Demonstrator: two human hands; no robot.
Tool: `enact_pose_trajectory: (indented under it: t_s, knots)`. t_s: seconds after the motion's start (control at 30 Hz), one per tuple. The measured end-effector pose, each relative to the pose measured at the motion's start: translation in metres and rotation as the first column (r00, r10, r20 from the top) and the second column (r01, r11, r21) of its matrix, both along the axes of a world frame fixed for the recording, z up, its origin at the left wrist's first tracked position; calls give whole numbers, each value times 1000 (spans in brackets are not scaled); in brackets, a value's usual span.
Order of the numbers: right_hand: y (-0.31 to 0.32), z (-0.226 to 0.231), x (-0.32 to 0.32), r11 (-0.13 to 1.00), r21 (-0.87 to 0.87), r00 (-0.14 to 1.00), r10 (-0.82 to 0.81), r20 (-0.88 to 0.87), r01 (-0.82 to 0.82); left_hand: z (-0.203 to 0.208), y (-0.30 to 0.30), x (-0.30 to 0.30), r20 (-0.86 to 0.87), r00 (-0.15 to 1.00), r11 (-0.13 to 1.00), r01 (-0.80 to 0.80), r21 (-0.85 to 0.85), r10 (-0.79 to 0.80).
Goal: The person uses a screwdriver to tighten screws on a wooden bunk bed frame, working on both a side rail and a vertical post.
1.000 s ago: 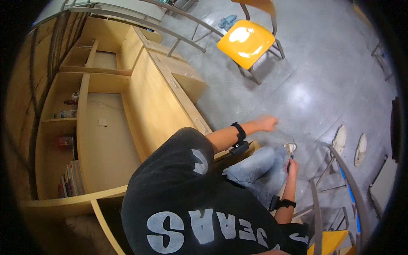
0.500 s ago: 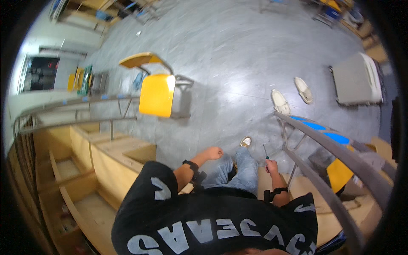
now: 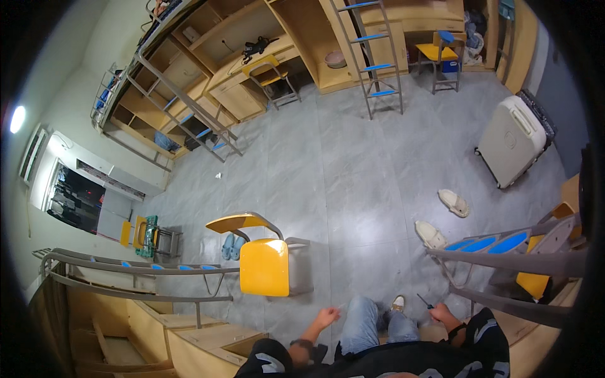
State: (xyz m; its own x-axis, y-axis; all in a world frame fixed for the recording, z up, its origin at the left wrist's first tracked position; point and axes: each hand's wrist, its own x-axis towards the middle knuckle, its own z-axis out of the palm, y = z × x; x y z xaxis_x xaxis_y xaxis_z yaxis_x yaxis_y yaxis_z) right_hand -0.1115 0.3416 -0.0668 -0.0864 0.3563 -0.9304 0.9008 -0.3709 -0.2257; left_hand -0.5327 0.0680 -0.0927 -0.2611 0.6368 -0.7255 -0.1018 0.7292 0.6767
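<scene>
My right hand (image 3: 443, 314) is closed round the dark handle of a screwdriver (image 3: 425, 302). Its thin shaft points away from me, up and to the left. My left hand (image 3: 327, 317) is in front of my left thigh with its fingers curled in. Anything inside those fingers is too small or hidden to make out. Between the two hands are my legs in light blue jeans (image 3: 360, 324), one shoe (image 3: 398, 303) showing on the floor. The yellow chair (image 3: 264, 267) stands ahead of my left hand, apart from it.
Bunk ladders with blue treads flank me, one left (image 3: 154, 266), one right (image 3: 498, 246). White shoes (image 3: 430, 234) lie ahead on the right, near an upright pale suitcase (image 3: 512, 142). Blue slippers (image 3: 232, 246) sit behind the chair. Wooden desks (image 3: 236, 82) line the far side.
The view has tilted up, bringing the far desks and ladders into sight and shifting the chair and floor items lower. My right hand still grips the screwdriver; my left hand stays near my thigh.
</scene>
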Motion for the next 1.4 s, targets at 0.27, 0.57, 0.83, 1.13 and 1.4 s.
enact_pose_trajectory:
  t_s: [0.27, 0.57, 0.83, 1.13, 1.4]
  knots:
    - [77, -13, -81, 914, 80, 916, 390, 92, -397, -18, -107, -69, 124, 913, 821, 404, -403, -388]
    - [180, 125, -336, 749, 533, 823, 546, -157, -395, 5, 126, -238, -332, 926, 978, 131, -164, -180]
    - [212, 102, -315, 735, 538, 822, 555, -127, -413, 69, 251, -281, -17, 971, 916, -217, 337, 237]
    - [283, -1, -252, 282, 306, 245, 957, -155, -909, -17, 97, -272, -213, 593, 621, 661, -421, -777]
    - [363, -11, -468, 897, 91, 788, 426, -445, -434, 18, 205, -409, -201, 715, 709, 534, -461, -669]
